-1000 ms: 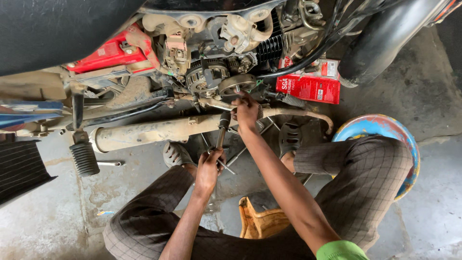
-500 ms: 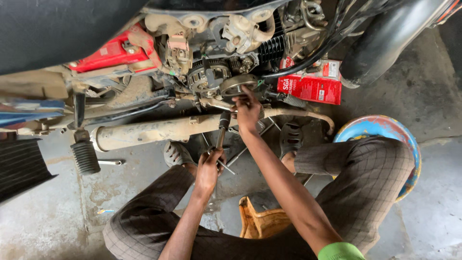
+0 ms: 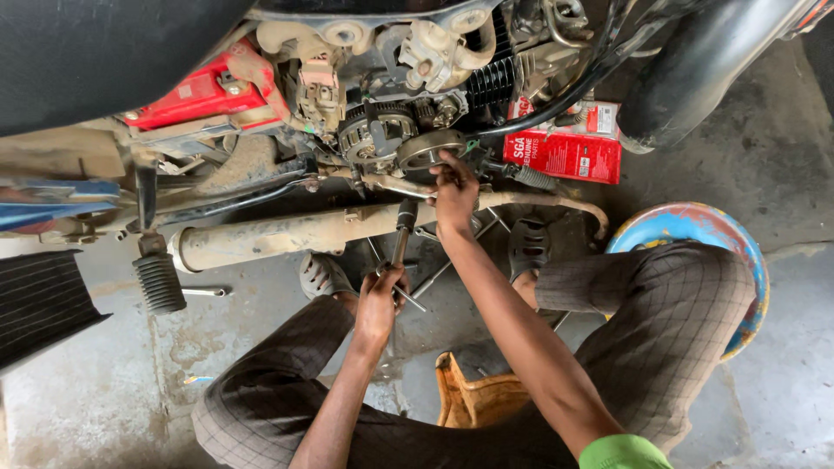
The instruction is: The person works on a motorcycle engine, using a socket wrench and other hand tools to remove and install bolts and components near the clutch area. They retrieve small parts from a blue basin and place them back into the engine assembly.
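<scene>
Obscured: motorcycle cut off at top and both side edges; engine internals behind the round clutch drum (image 3: 427,149) not visible. Tip of T-handle socket wrench (image 3: 401,236) is hidden at the engine underside, so its seat cannot be confirmed. Fingertips of right hand (image 3: 455,193) partly lost against the drum.

Position: drum sits on the open engine side, above the exhaust pipe (image 3: 287,234), right of the toothed gear (image 3: 375,132). Wrench stands approx. upright between pipe and left hand (image 3: 380,295), just left of the right forearm.

Hands: right hand fingers curled, touching the drum's lower rim. Left hand closed round the wrench's lower shaft and crossbar. Red parts box (image 3: 565,156) lies on the floor right of the drum.
</scene>
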